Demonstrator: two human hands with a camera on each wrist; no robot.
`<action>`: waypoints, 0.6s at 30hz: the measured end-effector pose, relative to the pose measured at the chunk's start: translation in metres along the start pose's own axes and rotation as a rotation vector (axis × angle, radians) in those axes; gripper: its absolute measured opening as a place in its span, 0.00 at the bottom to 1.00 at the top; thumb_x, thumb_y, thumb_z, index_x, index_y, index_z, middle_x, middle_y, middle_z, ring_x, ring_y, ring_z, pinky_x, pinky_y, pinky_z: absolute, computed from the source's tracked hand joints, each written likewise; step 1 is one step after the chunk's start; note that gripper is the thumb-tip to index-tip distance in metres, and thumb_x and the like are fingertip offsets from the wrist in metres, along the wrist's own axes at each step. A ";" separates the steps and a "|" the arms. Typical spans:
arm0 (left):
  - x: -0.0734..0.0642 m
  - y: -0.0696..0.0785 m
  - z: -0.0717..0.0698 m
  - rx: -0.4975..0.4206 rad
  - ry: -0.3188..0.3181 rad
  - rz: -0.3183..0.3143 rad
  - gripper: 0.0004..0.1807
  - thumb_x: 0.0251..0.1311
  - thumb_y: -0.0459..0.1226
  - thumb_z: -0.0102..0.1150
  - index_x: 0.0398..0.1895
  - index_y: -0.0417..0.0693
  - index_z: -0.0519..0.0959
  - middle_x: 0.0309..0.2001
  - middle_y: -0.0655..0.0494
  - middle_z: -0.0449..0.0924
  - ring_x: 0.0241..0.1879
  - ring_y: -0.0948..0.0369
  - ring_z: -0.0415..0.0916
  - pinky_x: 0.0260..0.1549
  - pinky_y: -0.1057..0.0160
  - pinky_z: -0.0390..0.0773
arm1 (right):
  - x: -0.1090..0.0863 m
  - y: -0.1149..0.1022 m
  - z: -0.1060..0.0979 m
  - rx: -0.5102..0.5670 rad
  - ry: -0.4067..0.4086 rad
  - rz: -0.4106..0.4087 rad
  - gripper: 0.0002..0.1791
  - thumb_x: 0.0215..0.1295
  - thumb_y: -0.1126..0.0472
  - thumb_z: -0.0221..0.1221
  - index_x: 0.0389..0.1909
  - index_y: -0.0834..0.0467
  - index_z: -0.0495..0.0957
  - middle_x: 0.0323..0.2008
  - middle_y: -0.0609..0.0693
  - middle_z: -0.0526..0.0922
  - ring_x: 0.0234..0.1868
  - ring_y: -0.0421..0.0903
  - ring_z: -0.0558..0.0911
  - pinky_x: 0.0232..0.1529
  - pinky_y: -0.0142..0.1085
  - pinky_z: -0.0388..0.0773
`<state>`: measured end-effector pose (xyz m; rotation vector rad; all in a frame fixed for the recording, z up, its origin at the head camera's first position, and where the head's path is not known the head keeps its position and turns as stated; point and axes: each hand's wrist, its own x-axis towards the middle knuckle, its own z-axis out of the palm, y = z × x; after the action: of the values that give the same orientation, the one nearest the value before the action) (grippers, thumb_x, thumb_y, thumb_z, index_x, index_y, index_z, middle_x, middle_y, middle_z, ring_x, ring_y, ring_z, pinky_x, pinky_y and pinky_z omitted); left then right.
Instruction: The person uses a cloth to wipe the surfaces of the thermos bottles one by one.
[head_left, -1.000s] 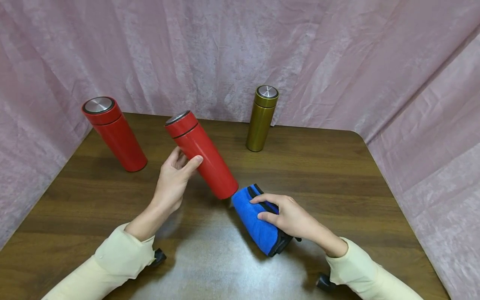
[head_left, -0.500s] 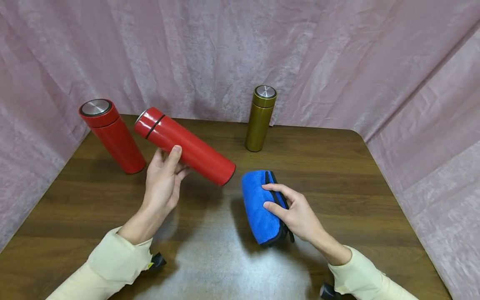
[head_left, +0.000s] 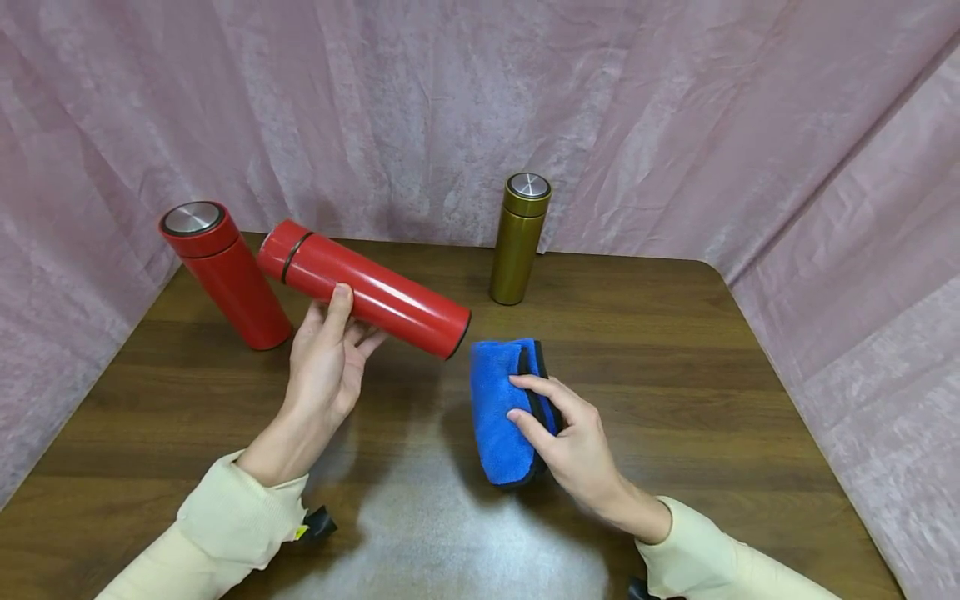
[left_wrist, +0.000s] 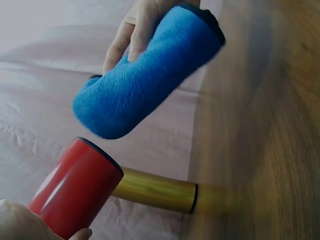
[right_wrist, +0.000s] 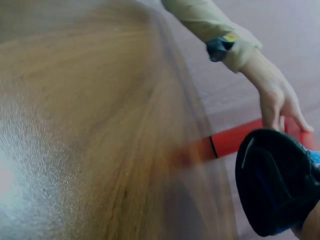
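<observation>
My left hand [head_left: 322, 367] grips a red thermos bottle [head_left: 397, 300] round its middle, thumb on top. The bottle leans far over above the table, its silver-topped lid end up to the left and its base down to the right. In my right hand [head_left: 585, 450] a folded blue towel [head_left: 498, 417] with black edging is pinched between thumb and fingers. The towel hangs just right of the bottle's base. In the left wrist view, a small gap separates the towel [left_wrist: 145, 75] from the red bottle [left_wrist: 80, 190]. The towel's dark end [right_wrist: 275, 185] fills the right wrist view's corner.
A second red thermos bottle [head_left: 240, 283] stands upright at the left, close behind the held bottle's lid end. Farther back stands a slimmer gold thermos bottle [head_left: 517, 250]. The wooden table [head_left: 675, 350] ends at a pink curtain [head_left: 450, 108] behind and at the sides.
The left hand has tilted the red thermos bottle closer to level, its lid end swinging left and its base rising. The right hand has lifted the towel slightly and turned it more upright.
</observation>
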<state>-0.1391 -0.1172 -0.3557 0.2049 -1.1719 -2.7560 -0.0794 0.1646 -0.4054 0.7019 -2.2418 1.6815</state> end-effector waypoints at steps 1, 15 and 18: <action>-0.001 0.000 0.001 -0.011 0.003 -0.010 0.22 0.72 0.43 0.61 0.65 0.51 0.70 0.57 0.52 0.77 0.53 0.55 0.80 0.53 0.56 0.83 | 0.001 0.000 0.003 -0.028 0.002 -0.047 0.23 0.62 0.74 0.69 0.57 0.57 0.83 0.51 0.54 0.85 0.47 0.48 0.85 0.43 0.37 0.87; -0.010 0.001 0.003 -0.077 -0.035 -0.125 0.25 0.73 0.45 0.60 0.68 0.51 0.68 0.57 0.53 0.78 0.51 0.54 0.82 0.56 0.56 0.82 | 0.031 0.000 0.012 -0.260 0.166 -0.486 0.11 0.71 0.63 0.66 0.50 0.62 0.86 0.49 0.59 0.86 0.45 0.55 0.88 0.52 0.42 0.85; -0.012 0.001 0.003 -0.057 -0.040 -0.125 0.25 0.73 0.45 0.60 0.69 0.51 0.67 0.58 0.53 0.77 0.53 0.53 0.81 0.57 0.55 0.82 | 0.038 -0.001 0.009 -0.276 0.192 -0.460 0.13 0.64 0.70 0.69 0.50 0.62 0.86 0.50 0.59 0.86 0.47 0.55 0.87 0.51 0.44 0.86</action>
<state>-0.1277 -0.1136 -0.3517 0.2248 -1.1247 -2.9112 -0.1109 0.1477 -0.3895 0.8621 -1.9377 1.1446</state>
